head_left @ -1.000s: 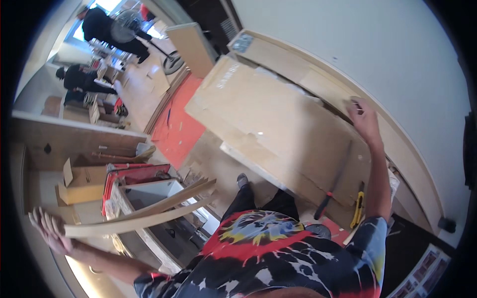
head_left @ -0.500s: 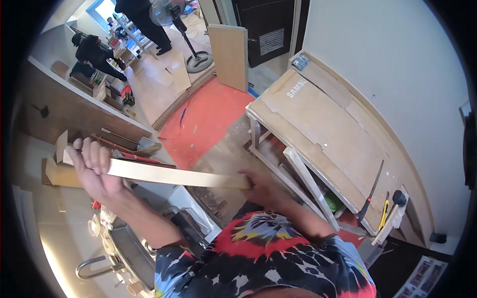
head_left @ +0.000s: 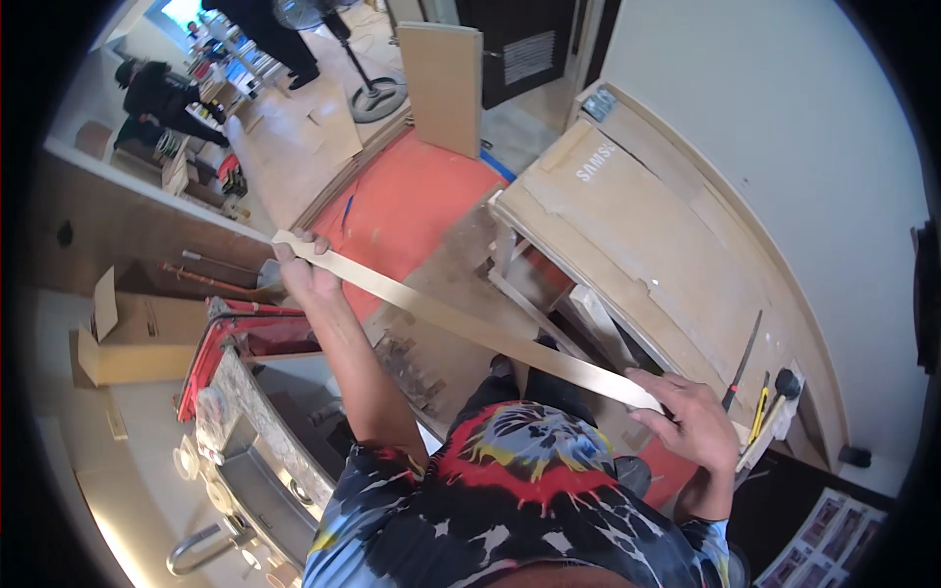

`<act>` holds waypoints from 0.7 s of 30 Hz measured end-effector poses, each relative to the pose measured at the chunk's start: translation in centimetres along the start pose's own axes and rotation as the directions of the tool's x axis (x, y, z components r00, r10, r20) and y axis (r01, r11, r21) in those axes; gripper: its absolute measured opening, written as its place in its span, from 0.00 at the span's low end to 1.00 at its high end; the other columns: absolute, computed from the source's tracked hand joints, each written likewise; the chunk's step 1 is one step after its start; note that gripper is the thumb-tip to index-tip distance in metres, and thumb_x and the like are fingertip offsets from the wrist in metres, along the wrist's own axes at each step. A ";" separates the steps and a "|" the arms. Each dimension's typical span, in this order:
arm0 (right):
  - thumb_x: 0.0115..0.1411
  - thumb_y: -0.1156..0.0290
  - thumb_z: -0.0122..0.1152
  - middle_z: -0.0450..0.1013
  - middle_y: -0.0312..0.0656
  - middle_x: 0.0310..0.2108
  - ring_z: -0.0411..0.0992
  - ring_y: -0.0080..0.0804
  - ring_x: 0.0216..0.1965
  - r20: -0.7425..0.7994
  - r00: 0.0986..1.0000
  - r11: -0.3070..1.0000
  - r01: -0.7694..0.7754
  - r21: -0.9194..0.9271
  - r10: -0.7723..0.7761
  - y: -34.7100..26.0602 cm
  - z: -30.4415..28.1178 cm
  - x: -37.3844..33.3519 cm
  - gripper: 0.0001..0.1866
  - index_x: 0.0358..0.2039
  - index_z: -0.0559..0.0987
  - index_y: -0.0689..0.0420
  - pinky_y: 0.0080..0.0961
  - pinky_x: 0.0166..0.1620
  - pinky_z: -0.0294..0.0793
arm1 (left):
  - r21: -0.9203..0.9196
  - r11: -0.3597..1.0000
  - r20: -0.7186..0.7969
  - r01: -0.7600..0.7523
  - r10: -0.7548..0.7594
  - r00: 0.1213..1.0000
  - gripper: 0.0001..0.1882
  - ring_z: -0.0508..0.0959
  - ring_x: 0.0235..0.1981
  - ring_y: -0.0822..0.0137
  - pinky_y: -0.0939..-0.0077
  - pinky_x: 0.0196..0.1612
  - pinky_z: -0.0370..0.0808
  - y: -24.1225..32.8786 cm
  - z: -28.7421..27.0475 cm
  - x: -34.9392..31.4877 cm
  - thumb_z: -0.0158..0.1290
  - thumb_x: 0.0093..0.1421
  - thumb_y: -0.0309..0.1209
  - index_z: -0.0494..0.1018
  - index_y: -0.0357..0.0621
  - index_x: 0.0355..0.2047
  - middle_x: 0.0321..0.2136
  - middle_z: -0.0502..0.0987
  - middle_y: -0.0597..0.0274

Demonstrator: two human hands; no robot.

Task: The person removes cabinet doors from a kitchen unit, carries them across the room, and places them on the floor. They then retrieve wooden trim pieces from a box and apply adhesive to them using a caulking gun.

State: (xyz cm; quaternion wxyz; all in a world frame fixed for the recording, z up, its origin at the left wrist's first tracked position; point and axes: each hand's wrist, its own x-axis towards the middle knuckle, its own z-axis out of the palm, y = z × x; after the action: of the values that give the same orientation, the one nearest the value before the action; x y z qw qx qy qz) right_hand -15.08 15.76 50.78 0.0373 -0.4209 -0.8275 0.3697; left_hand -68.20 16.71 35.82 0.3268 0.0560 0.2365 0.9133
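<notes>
A long, thin strip of pale wood (head_left: pixel 470 326) stretches slantwise in front of my body, its far left end cut to a notched shape. My left hand (head_left: pixel 312 274) is closed round that end, over the floor. Closer to me, my right hand (head_left: pixel 694 421) pinches the other end between thumb and fingers. Just beyond my right hand is the corner of a makeshift bench topped with brown board (head_left: pixel 657 255). On that corner lie a file (head_left: pixel 745 355) with a red and black handle, a yellow utility knife (head_left: pixel 760 410) and a black-headed tool (head_left: pixel 786 383).
A sink (head_left: pixel 257 495) with a curved faucet is at the lower left, near an open cardboard box (head_left: pixel 157 333). Red sheeting (head_left: pixel 412 211) covers part of the floor ahead. An upright panel (head_left: pixel 440 88), a standing fan (head_left: pixel 377 98) and two people are farther off.
The strip has swung from my left side to a slant across my front. My left hand moved right and farther away; my right hand moved right and nearer.
</notes>
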 end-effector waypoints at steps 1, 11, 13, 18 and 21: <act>0.50 0.66 0.63 0.73 0.51 0.37 0.72 0.50 0.34 -0.019 1.000 1.000 -0.002 0.025 0.003 0.7 -0.8 -0.4 0.24 0.49 0.73 0.56 0.36 0.37 0.72 | -0.001 1.000 -0.002 0.025 -0.025 1.000 0.13 0.68 0.23 0.65 0.74 0.19 0.67 -2.0 -0.4 0.5 0.40 0.65 0.41 0.64 0.43 0.35 0.25 0.67 0.59; 0.46 0.73 0.64 0.74 0.49 0.34 0.73 0.47 0.33 -0.240 0.951 0.979 -0.204 -0.012 0.195 10.6 -9.8 -0.5 0.21 0.44 0.76 0.59 0.33 0.35 0.73 | -0.123 0.888 0.166 0.443 -0.422 0.891 0.15 0.66 0.24 0.66 0.71 0.22 0.65 -22.0 6.8 7.6 0.33 0.66 0.41 0.62 0.43 0.32 0.24 0.65 0.60; 0.45 0.75 0.64 0.74 0.49 0.34 0.73 0.46 0.33 -0.266 0.897 0.935 -0.343 0.086 0.353 13.5 -11.6 -0.2 0.21 0.44 0.76 0.59 0.33 0.35 0.73 | 0.000 0.878 0.164 0.478 -0.472 0.866 0.15 0.65 0.23 0.67 0.71 0.22 0.65 -28.2 8.7 8.6 0.33 0.65 0.42 0.62 0.44 0.30 0.22 0.64 0.62; 0.48 0.78 0.59 0.72 0.51 0.34 0.71 0.46 0.31 -0.392 0.805 0.896 -0.393 0.208 0.445 24.4 -15.3 2.2 0.17 0.42 0.76 0.61 0.30 0.34 0.71 | 0.303 0.853 -0.030 0.425 -0.438 0.899 0.11 0.64 0.23 0.68 0.73 0.26 0.66 -42.9 16.3 7.1 0.34 0.62 0.39 0.59 0.45 0.30 0.23 0.62 0.64; 0.47 0.80 0.60 0.70 0.44 0.33 0.70 0.36 0.33 -0.408 0.780 0.880 -0.426 0.210 0.475 32.1 -16.1 4.0 0.19 0.43 0.76 0.60 0.29 0.35 0.70 | 0.463 0.804 -0.038 0.373 -0.402 0.915 0.05 0.66 0.24 0.63 0.68 0.29 0.71 -51.0 19.5 3.8 0.33 0.61 0.30 0.57 0.43 0.35 0.24 0.64 0.59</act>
State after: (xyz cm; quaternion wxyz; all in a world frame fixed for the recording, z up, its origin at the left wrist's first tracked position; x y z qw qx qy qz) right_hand 9.83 39.96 40.82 0.1593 -0.6775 -0.6503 0.3045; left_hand -37.07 61.18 28.90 0.4905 0.1106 0.4425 0.7425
